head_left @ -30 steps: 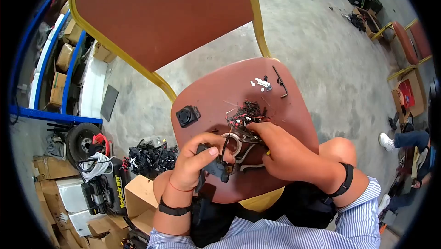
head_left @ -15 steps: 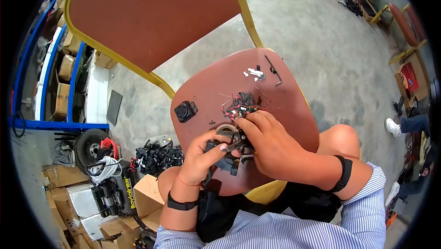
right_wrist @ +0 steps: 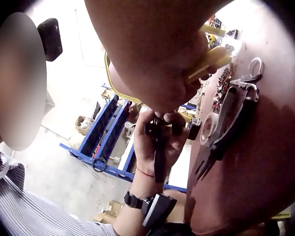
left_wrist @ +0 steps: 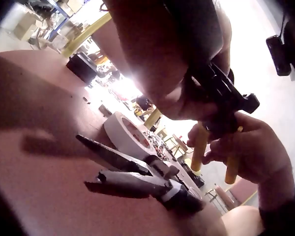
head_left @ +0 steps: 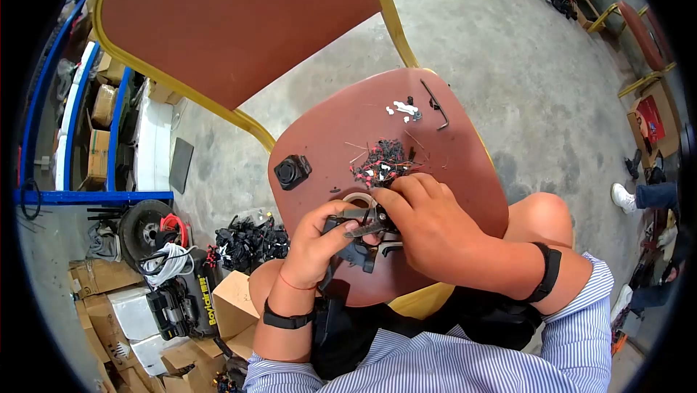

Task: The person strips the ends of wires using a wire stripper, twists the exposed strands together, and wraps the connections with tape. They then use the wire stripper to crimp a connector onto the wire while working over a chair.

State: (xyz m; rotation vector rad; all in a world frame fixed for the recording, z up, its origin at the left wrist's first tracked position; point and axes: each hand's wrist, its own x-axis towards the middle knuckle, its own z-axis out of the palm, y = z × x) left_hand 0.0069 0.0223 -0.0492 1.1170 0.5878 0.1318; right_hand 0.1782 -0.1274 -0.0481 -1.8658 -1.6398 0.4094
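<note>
My left hand [head_left: 312, 251] grips a black plastic part [head_left: 353, 254], thumb on top, above the front of the chair seat. My right hand [head_left: 443, 237] holds yellow-handled pliers [left_wrist: 199, 152]; their dark jaws reach across to the black part beside my left thumb. What lies between those jaws is hidden. Beneath my hands, a second pair of pliers [right_wrist: 229, 125] with dark handles lies spread on the seat. A roll of white tape [left_wrist: 123, 135] sits next to it. Just beyond my right fingers is a pile of small black, red and white scraps [head_left: 385, 159].
The red chair seat [head_left: 312, 139] also bears a black camera-like block [head_left: 292, 172], white bits [head_left: 405, 108] and a hex key [head_left: 434, 103]. Boxes, a tyre [head_left: 141, 230] and a black heap [head_left: 250, 244] crowd the floor at left. Another person's leg [head_left: 653, 197] shows at right.
My right hand has moved left, bringing the pliers' jaws to the black part in my left hand. Over the last half second both hands stay almost still.
</note>
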